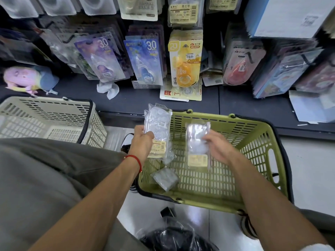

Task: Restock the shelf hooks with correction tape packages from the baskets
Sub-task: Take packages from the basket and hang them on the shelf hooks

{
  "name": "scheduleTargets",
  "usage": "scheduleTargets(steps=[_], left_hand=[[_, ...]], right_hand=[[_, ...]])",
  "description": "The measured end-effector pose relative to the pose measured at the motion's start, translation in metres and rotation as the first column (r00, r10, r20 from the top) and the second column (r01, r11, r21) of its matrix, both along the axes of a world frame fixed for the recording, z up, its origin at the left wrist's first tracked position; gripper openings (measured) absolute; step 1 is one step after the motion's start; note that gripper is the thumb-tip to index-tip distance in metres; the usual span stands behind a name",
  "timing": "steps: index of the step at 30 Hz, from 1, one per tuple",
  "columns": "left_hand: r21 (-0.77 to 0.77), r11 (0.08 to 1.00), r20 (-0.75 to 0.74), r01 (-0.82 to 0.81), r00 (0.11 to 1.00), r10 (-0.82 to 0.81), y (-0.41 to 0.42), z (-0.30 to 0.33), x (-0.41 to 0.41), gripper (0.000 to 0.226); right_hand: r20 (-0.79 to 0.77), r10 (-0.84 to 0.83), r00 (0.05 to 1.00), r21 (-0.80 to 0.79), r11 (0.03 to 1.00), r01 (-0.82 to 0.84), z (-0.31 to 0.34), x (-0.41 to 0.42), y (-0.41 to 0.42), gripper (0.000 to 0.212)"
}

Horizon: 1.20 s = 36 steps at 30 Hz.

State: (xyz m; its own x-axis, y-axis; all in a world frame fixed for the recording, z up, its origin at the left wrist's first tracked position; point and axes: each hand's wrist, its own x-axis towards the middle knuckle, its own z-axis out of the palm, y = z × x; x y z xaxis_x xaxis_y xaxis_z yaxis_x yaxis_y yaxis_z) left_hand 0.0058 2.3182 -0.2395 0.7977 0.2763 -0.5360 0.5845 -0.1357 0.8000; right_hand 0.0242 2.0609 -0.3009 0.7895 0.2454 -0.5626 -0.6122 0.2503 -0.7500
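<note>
My left hand [142, 142] grips a small stack of clear correction tape packages [158, 124] above the near-left corner of the green basket [262, 160]. My right hand [217, 147] pinches one more clear package [197, 142] with a yellow label, held upright over the basket's middle. A last clear packet [165, 178] lies on the basket's floor at the left. On the shelf hooks above hang purple [101, 58], blue [145, 60] and yellow [184, 60] correction tape packages.
A beige basket [54, 113] stands to the left on the floor. On the dark shelf ledge [235, 104] lie a crumpled white tissue [107, 88], a pastel plush toy [25, 78] and flat yellow packages [183, 93]. A black plastic bag [174, 238] sits on the floor between my knees.
</note>
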Motion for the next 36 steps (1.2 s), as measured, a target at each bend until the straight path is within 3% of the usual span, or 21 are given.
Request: scheduleTargets(steps=[2,3,4,7,10,13,14,17,19,21,23,25,28,32,34,36], left_hand=[[0.008,1.0,0.038,0.022,0.999,-0.022,-0.006,0.002,0.0,0.023],[-0.015,1.0,0.056,0.021,0.998,-0.02,-0.01,0.003,0.0,0.023],[-0.056,0.998,0.071,0.014,0.997,-0.01,-0.013,0.004,0.001,0.021],[-0.184,0.983,0.113,0.001,0.993,0.02,-0.016,0.003,0.001,0.008],[-0.232,0.973,0.158,0.01,0.987,0.027,-0.003,-0.001,0.0,0.035],[-0.2,0.974,0.185,-0.107,0.972,0.144,0.018,0.005,0.005,0.043],[-0.193,0.97,0.19,-0.146,0.965,0.183,0.024,0.007,0.007,0.044],[-0.18,0.961,0.155,-0.208,0.959,0.236,0.038,0.005,0.008,0.048],[-0.167,0.962,0.099,-0.214,0.968,0.232,0.039,-0.001,0.004,0.047],[-0.172,0.96,0.073,-0.219,0.969,0.234,0.039,-0.007,0.002,0.042],[-0.175,0.959,0.064,-0.223,0.969,0.237,0.039,-0.01,0.004,0.038],[-0.159,0.962,0.057,-0.222,0.971,0.234,0.04,-0.011,0.005,0.038],[-0.132,0.965,0.056,-0.225,0.971,0.233,0.04,-0.012,0.007,0.044],[-0.127,0.963,0.075,-0.236,0.966,0.247,0.035,-0.011,0.007,0.046],[-0.131,0.958,0.086,-0.256,0.959,0.269,0.033,-0.011,0.007,0.045],[-0.142,0.948,0.093,-0.283,0.95,0.298,0.03,-0.01,0.006,0.046]], right_hand=[[0.049,-0.069,0.996,0.244,0.968,0.055,0.03,0.011,0.009,0.04],[0.077,-0.073,0.994,0.263,0.964,0.05,0.039,0.014,0.022,0.038],[0.118,-0.067,0.991,0.206,0.978,0.041,0.044,0.016,0.037,0.034],[0.293,-0.036,0.955,-0.19,0.977,0.095,0.043,0.017,0.087,0.023],[0.405,-0.087,0.91,-0.275,0.938,0.212,0.03,0.016,0.112,0.017],[0.24,-0.228,0.944,-0.237,0.929,0.285,0.002,0.016,0.109,0.02],[0.164,-0.208,0.964,-0.293,0.923,0.249,-0.011,0.014,0.106,0.02],[0.025,0.107,0.994,-0.577,0.813,-0.073,-0.054,0.011,0.1,0.023],[-0.053,0.206,0.977,-0.529,0.824,-0.203,-0.068,0.013,0.105,0.041],[-0.095,0.215,0.972,-0.384,0.893,-0.235,-0.069,0.015,0.115,0.061],[-0.13,0.216,0.968,-0.294,0.924,-0.246,-0.071,0.021,0.124,0.066],[-0.133,0.187,0.973,-0.276,0.936,-0.218,-0.073,0.026,0.128,0.059],[-0.128,0.098,0.987,-0.264,0.956,-0.129,-0.074,0.033,0.121,0.029],[-0.199,0.11,0.974,-0.16,0.977,-0.143,-0.067,0.028,0.088,0.046],[-0.159,0.145,0.977,-0.056,0.986,-0.156,-0.058,0.022,0.068,0.046],[-0.064,0.247,0.967,-0.137,0.958,-0.254,-0.041,0.012,0.048,0.018]])
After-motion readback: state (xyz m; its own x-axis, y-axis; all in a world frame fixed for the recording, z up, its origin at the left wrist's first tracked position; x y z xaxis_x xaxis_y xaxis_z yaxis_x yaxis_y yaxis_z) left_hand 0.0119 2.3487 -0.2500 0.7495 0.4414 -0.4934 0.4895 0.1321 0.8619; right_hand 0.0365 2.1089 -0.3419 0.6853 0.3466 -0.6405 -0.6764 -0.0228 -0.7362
